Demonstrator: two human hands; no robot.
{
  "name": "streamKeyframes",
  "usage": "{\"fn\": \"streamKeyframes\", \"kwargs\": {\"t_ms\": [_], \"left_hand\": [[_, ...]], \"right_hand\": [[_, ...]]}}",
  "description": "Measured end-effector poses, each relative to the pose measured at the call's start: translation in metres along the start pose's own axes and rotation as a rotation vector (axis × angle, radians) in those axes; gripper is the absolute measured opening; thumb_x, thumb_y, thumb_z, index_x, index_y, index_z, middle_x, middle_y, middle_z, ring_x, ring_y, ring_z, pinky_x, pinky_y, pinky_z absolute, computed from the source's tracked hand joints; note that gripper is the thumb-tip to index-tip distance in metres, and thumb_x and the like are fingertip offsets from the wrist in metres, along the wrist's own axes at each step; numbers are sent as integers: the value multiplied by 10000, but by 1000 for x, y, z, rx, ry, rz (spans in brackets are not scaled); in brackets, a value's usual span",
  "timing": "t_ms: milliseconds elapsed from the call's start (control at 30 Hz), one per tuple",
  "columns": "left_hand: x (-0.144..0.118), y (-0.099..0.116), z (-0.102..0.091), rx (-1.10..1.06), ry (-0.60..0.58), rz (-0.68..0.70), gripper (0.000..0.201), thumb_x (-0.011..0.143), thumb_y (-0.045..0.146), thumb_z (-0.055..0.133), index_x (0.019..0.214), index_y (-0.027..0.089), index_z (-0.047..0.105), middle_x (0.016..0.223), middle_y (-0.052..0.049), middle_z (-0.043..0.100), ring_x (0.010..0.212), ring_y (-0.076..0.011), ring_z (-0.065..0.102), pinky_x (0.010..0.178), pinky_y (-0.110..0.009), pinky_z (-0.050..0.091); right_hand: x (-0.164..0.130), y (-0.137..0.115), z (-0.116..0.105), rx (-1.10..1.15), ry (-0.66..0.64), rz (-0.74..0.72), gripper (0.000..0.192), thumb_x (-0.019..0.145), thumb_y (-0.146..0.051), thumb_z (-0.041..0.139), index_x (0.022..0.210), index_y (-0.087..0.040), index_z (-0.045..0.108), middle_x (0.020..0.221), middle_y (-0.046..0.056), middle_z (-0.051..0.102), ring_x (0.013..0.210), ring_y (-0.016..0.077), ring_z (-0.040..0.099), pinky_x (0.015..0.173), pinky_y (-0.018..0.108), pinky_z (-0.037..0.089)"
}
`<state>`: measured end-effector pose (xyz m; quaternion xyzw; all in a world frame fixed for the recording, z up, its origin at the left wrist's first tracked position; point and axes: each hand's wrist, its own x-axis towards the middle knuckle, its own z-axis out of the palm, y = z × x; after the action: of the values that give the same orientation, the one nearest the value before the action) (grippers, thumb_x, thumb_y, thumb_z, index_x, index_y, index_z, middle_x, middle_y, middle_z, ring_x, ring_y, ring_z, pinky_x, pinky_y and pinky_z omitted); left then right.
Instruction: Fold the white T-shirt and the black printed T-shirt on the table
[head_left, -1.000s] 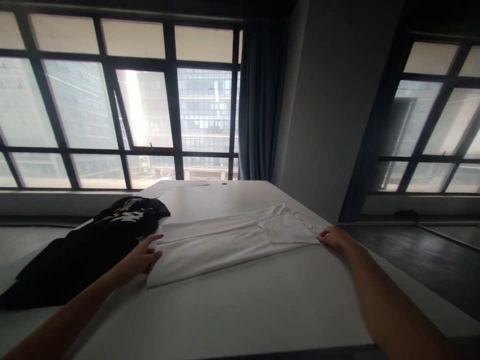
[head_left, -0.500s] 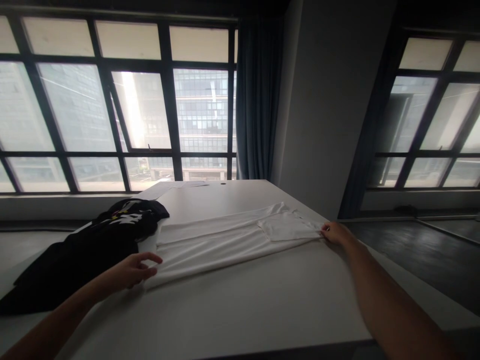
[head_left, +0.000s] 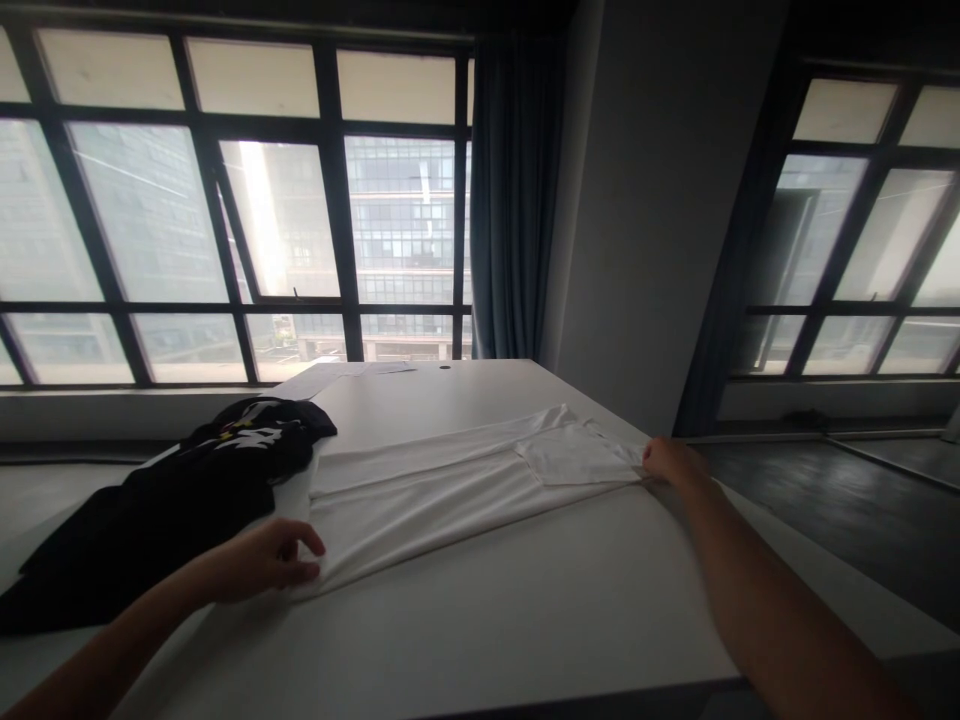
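White table (head_left: 487,610) — folded white garment (head_left: 450,490) flat across it, black garment (head_left: 165,500) beside, papers (head_left: 360,370) at far end.

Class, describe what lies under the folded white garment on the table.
The white table shows all around the folded white cotton garment, so it lies on that. Whether anything is beneath the cloth cannot be seen; the fabric covers it.

Left hand (head_left: 266,558) and right hand (head_left: 667,460) pinch opposite ends of folded white shirt (head_left: 450,485).

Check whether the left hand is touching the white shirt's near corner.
Touching. The head view shows the left hand with its fingers closed on the near corner of the folded white shirt, no gap between them.
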<state>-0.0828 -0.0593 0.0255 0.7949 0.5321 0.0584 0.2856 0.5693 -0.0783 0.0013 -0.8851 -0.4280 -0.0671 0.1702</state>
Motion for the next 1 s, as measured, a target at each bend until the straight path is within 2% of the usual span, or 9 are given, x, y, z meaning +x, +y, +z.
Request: {"fn": "streamKeyframes", "kwargs": {"t_ms": [100,167,233,333,400,500,767,900,1000], "left_hand": [[16,21,7,150,217,108,589,783,691,460,859,183,749,744,-63,688,693,-229,605,648,-323,446],[29,37,20,199,277,255,614,870,651,371,1063,193,731,1041,-107,733,922,-277,652,817,-372,485],[41,49,37,252,222,400,627,916,618,338,1314,217,608,1374,-104,596,1229,-292,552,1035,-409,407],[55,48,56,350,80,447,674,944,625,289,1494,245,381,1573,-71,320,1450,-279,288,1179,-457,220],[59,37,60,390,41,402,702,936,662,270,1526,281,284,1600,-45,212,1483,-279,178,1194,-488,153],[60,21,54,414,55,316,747,906,717,272,1529,304,246,1605,-30,148,1491,-291,100,1193,-512,120],[42,27,54,430,79,195,825,873,763,255,1530,265,238,1606,-56,111,1490,-318,73,1183,-535,112],[23,33,57,455,75,188,899,833,796,300,1534,235,254,1608,-106,138,1484,-359,104,1159,-564,164],[21,32,45,424,100,220,772,866,756,290,1438,273,476,1534,-116,403,1395,-351,375,1086,-520,331]], "right_hand": [[-23,-48,-9,16,45,-225,276,851,-288,540,998,-159,735,1095,147,703,988,273,651,852,342,477],[-45,-89,-6,120,29,-494,411,911,-396,486,1181,-148,671,1230,132,654,1100,249,611,967,328,443],[-70,-125,4,199,-52,-726,545,937,-496,435,1318,-136,587,1365,127,572,1261,240,513,1081,323,362],[-101,-156,24,160,-301,-918,760,915,-671,360,1465,-151,433,1525,115,391,1412,255,337,1170,380,238],[-113,-161,31,98,-432,-926,822,901,-732,295,1521,-193,332,1591,82,241,1470,273,200,1199,446,130],[-117,-157,31,55,-507,-910,854,885,-770,257,1548,-231,248,1615,49,131,1493,280,86,1201,481,43],[-119,-156,23,68,-535,-903,871,879,-773,269,1554,-224,227,1616,59,129,1495,284,71,1201,482,42],[-115,-156,17,94,-533,-920,963,836,-786,375,1558,-172,209,1604,96,190,1472,294,189,1200,438,148],[-94,-142,7,34,-418,-787,934,813,-771,446,1529,-185,314,1553,119,334,1400,318,353,1143,427,286]]}}
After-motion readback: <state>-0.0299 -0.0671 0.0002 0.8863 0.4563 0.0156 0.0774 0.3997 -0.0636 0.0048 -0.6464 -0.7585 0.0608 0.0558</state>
